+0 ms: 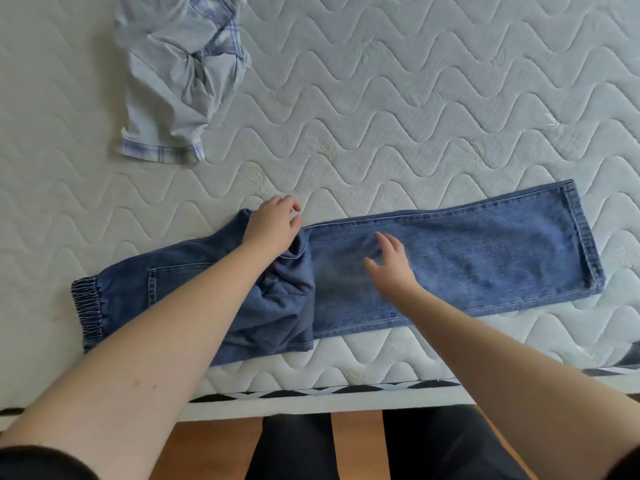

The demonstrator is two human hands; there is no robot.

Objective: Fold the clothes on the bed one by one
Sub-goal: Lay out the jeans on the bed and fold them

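Item: blue denim jeans, laid lengthwise along the near edge of the bed, legs stacked one on the other, hems to the person's right, elasticated waistband to the left. Step in hand, as judged: squaring the seat and crotch before the cross fold. The left hand rests on the far edge of the rumpled seat, fingers curled over the cloth; whether they truly pinch it or only press, I cannot tell. The right hand hovers just above or lightly on the thigh, fingers spread and released, grasping nothing. To do it well: draw the bunched seat flat toward the far side while the right palm pins the legs, so the stacked seams do not slide apart; smooth outward from the middle; only then bring hems to waistband. Risk, as judged: folding over the lump leaves a thick, crooked packet. Condition: mid-blue wash, faded patch at the thigh, turned hem cuffs, one patch pocket showing, legs lying flat, seat heaped in dark folds. Also present: a pale blue garment with plaid trim, crumpled, well apart toward the far left, not yet folded.
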